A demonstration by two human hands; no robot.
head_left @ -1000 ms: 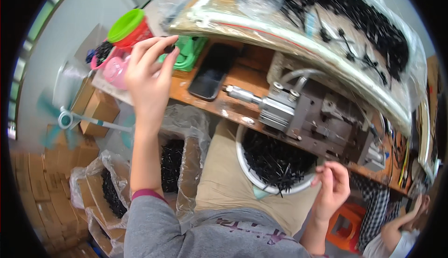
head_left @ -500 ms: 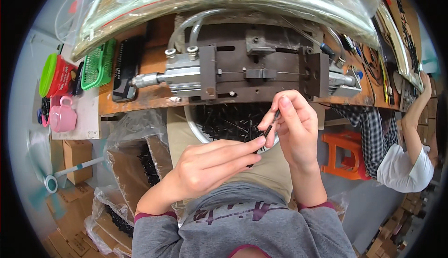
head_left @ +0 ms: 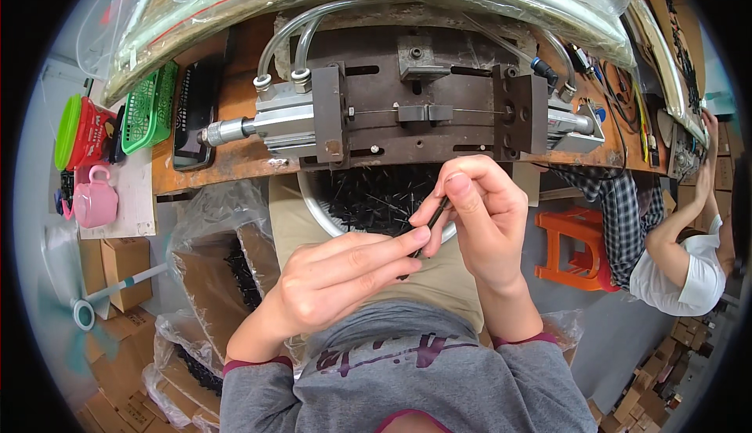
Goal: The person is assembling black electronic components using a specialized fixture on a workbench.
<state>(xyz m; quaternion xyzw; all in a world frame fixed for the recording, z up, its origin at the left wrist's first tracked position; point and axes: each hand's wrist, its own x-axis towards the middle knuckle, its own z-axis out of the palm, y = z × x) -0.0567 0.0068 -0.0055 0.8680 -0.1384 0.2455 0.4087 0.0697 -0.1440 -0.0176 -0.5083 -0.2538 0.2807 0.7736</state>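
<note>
A thin black stick-like piece point(head_left: 439, 213) slants between my two hands over my lap. My right hand point(head_left: 487, 225) pinches its upper end between thumb and index finger. My left hand point(head_left: 333, 280) is closed, its fingers held together around the lower part; a dark tip shows below them, and whether it is the same piece I cannot tell. Under my hands a round white basin point(head_left: 313, 207) holds many similar black pieces point(head_left: 372, 190). Just beyond stands a metal bench fixture point(head_left: 462, 139) with two facing air cylinders and a small middle block point(head_left: 424, 113).
Clear hoses point(head_left: 301, 37) arch over the fixture. At the left are a green basket point(head_left: 149, 108), a black tray point(head_left: 196, 112) and a pink cup point(head_left: 96, 200). Open cartons point(head_left: 207, 276) with black pieces stand by my left side. A co-worker point(head_left: 677, 268) and an orange stool point(head_left: 576, 249) are at the right.
My hands stay together, and the black piece now lies in a straighter slant between them. The bench has shifted slightly left in view. The co-worker's arms have moved.
</note>
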